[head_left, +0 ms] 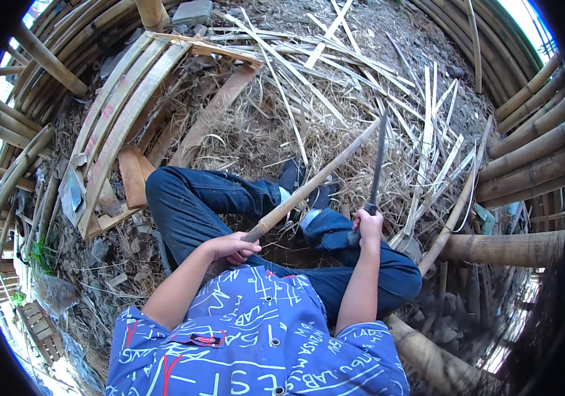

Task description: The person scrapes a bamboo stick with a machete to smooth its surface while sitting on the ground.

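Note:
My left hand (235, 249) is closed around the near end of a bamboo stick (315, 190), which slants up and away to the right over my crossed legs. In my right hand (368, 228) is the dark handle of a machete (379, 158). Its long, narrow blade points away from me, nearly straight up in the picture. The blade's tip lies close to the stick's far end; whether they touch I cannot tell. Beneath both tools are my dark jeans (196, 198) and my feet, partly hidden by the stick.
Pale split strips (427, 132) and curly shavings (256, 148) cover the ground ahead. A slatted wooden crate (121, 105) lies at the left. Stacked bamboo poles (533, 165) stand at the right, with a thick pole (506, 249) beside my right knee.

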The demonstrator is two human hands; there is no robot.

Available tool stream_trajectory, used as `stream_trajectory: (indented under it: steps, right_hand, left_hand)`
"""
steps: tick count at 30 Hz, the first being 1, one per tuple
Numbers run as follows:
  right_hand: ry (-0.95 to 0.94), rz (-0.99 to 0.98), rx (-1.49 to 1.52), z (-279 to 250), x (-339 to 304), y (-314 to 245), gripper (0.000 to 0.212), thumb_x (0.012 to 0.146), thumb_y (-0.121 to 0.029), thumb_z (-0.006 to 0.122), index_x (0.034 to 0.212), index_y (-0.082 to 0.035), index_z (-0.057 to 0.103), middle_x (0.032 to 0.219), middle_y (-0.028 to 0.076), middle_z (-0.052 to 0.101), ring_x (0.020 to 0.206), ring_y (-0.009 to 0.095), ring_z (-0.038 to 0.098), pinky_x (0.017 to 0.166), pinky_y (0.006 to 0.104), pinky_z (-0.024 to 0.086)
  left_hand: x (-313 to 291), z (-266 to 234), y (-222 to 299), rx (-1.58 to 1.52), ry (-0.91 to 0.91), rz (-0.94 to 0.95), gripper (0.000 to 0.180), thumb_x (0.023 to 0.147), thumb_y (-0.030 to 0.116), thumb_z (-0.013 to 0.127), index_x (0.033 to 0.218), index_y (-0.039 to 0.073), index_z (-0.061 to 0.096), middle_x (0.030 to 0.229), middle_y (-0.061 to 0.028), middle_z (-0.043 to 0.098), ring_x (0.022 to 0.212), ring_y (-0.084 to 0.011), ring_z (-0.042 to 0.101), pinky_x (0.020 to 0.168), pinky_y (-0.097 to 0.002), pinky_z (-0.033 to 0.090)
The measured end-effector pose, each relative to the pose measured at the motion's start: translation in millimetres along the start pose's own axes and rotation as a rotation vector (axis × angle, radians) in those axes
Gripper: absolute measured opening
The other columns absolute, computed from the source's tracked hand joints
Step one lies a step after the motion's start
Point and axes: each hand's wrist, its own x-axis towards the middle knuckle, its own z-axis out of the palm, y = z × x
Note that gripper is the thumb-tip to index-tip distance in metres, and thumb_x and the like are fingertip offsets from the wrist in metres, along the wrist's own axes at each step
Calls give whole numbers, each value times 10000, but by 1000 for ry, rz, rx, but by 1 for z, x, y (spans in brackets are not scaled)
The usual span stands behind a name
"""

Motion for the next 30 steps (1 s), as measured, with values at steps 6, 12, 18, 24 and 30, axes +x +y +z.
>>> stream_trajectory:
  steps: [6, 12, 18, 24, 30]
  right_hand:
    - [-46, 41, -87, 9, -5, 9, 83, 724, -24, 594, 658, -10, 545, 532, 50, 506, 414, 150, 480, 406, 288, 397]
    - [-53, 71, -91, 11, -3, 14, 93, 747, -39, 594, 671, -8, 549, 541, 51, 507, 424, 152, 483, 415, 293, 404]
    - [-48, 111, -59, 14, -2, 15, 106, 763, -50, 594, 678, -4, 550, 545, 55, 508, 430, 158, 486, 421, 300, 409]
    - [-79, 121, -42, 17, -3, 16, 115, 761, -55, 597, 665, -9, 554, 550, 54, 521, 437, 154, 495, 423, 298, 407]
    - [-114, 118, -63, 18, -5, 14, 130, 774, -56, 580, 655, -24, 537, 556, 51, 512, 450, 157, 495, 440, 301, 417]
  left_hand:
    - [10, -12, 5, -62, -6, -88, 196, 946, 224, 598, 926, 138, 423, 603, 97, 322, 442, -10, 260, 373, -195, 199]
    - [15, -21, 4, -101, -27, -153, 286, 952, 247, 590, 795, 156, 369, 600, 87, 305, 440, -14, 261, 360, -194, 196]
    - [17, -19, 7, -79, -11, -176, 398, 954, 275, 587, 673, 173, 325, 570, 92, 262, 432, -21, 224, 359, -207, 182]
    - [15, -17, 9, -70, 4, -163, 366, 959, 263, 579, 708, 166, 331, 576, 89, 265, 433, -18, 225, 355, -207, 177]
    - [15, -12, 11, -1, 46, -168, 368, 960, 264, 579, 689, 170, 347, 587, 92, 282, 436, -4, 230, 361, -190, 163]
